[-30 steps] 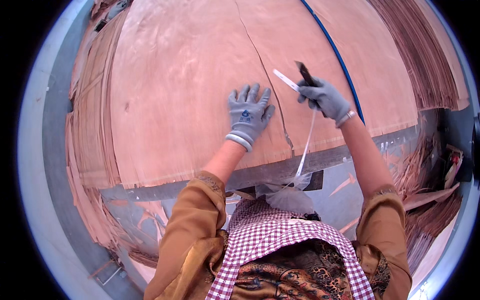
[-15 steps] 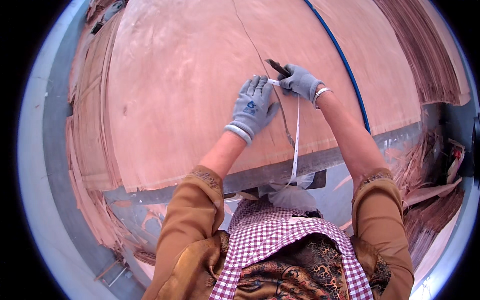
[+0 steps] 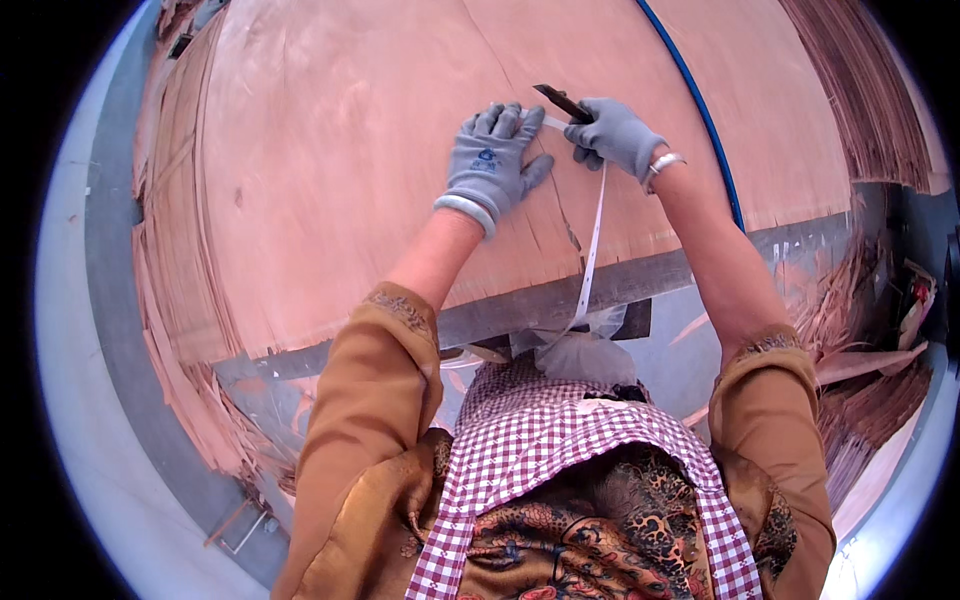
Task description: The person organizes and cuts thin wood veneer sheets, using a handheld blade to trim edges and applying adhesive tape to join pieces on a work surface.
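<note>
My left hand (image 3: 490, 165), in a grey glove, lies with fingers extended on the pale pink veneer sheet (image 3: 330, 160), pressing white tape (image 3: 593, 245) across a long crack (image 3: 566, 225). Just to its right, my gloved right hand (image 3: 615, 137) is closed on a dark-bladed cutting tool (image 3: 560, 100) and appears to grip the tape too, though its fingertips are partly hidden. The tape hangs down past the sheet's front edge toward a clear plastic bag (image 3: 580, 355) at my waist.
A blue hose (image 3: 700, 105) curves over the sheet on the right. Stacked veneer (image 3: 850, 90) stands at right, more sheets (image 3: 175, 250) at left. The grey table edge (image 3: 650, 275) runs across the front; scraps (image 3: 870, 360) lie beside it. A co-worker's glove (image 3: 206, 14) shows far top left.
My right hand has moved left and up toward my left hand, lowering the tape onto the crack. My left hand has slid up the sheet, fingers drawn closer together.
</note>
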### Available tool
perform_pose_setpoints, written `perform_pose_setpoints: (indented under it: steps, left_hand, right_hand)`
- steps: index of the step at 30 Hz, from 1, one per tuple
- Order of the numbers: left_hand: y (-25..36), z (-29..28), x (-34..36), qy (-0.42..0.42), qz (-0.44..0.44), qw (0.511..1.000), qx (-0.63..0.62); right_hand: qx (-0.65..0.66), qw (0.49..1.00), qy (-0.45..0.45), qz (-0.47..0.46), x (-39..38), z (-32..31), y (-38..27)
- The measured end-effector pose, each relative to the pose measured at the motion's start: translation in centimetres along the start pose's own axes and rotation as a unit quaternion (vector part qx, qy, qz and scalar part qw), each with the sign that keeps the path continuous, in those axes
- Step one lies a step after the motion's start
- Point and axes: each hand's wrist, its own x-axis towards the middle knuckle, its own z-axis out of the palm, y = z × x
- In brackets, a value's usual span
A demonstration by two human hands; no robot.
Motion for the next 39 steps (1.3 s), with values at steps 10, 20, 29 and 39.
perform_pose_setpoints:
  steps: [10, 20, 29, 39]
  left_hand:
    - [1.3, 1.5, -3.2, 0.142, -0.01, 0.985, -0.1]
    - [9.4, -1.8, -12.3, 0.049, 0.029, 0.995, -0.081]
    - [10.1, -0.9, -12.6, 0.101, -0.022, 0.988, -0.116]
    - [10.9, -1.6, -12.5, 0.073, 0.043, 0.995, -0.061]
  right_hand:
    - [0.197, 0.978, -0.059, 0.038, -12.0, -2.7, 4.3]
    - [0.237, 0.967, -0.091, 0.015, -13.2, -1.1, 8.5]
    - [0.221, 0.97, -0.097, -0.001, -12.8, 0.1, 7.7]
    - [0.282, 0.957, -0.064, 0.028, -14.2, 0.5, 8.7]
